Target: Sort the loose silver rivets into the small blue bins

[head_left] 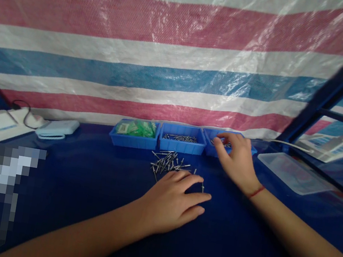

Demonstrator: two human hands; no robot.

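My left hand (175,200) lies palm down over the dark blue tabletop, its fingers spread. A single blind rivet (203,187) shows between two of its fingertips, apparently on the table. Just beyond the knuckles is a loose pile of blind rivets (166,161), partly covered by the hand. My right hand (238,161), with a red string at the wrist, reaches over the right blue bin (249,149). Its thumb and fingers are bent but apart, and I see nothing held. Small metal pieces (226,144) show in that bin behind the fingers.
The middle blue bin (181,147) holds more rivets; the left blue bin (133,141) holds green plastic packets (140,128). A clear plastic lid (293,171) lies at right. Power strips (3,121) and a light-blue case (57,128) stand at left. A striped sheet (154,73) hangs behind.
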